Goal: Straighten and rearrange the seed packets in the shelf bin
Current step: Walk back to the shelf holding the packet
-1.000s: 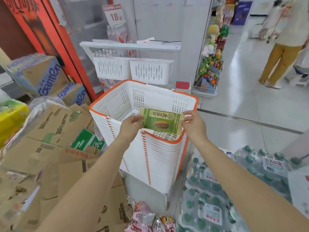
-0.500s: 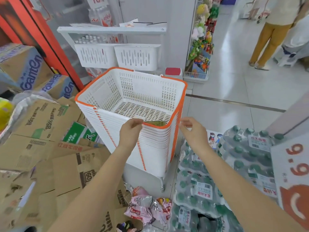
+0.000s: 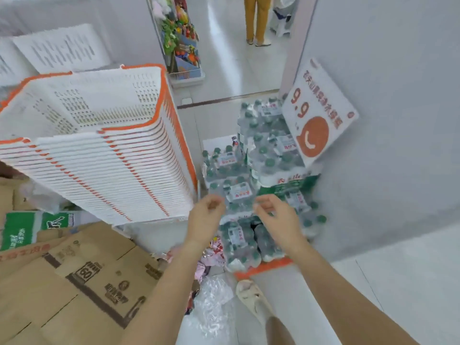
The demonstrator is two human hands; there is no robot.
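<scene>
My left hand (image 3: 206,215) and my right hand (image 3: 277,215) hang side by side in the air, fingers loosely curled, holding nothing. They are to the right of and below the rim of a tall stack of white baskets with orange rims (image 3: 99,155). No green seed packet is visible; the inside floor of the top basket is hidden from this angle. Snack packets (image 3: 214,247) lie on the floor between my forearms. The picture is blurred by motion.
Shrink-wrapped packs of green-capped water bottles (image 3: 249,185) are piled under my hands, with a tilted 9.9 price sign (image 3: 316,113) above. Flattened cardboard boxes (image 3: 74,282) lie at left. A person in yellow trousers (image 3: 256,18) stands far back. My sandalled foot (image 3: 251,297) is below.
The green packet went down into the top basket and both hands let go. They dropped away from the rim to the right, and the view swung right and down.
</scene>
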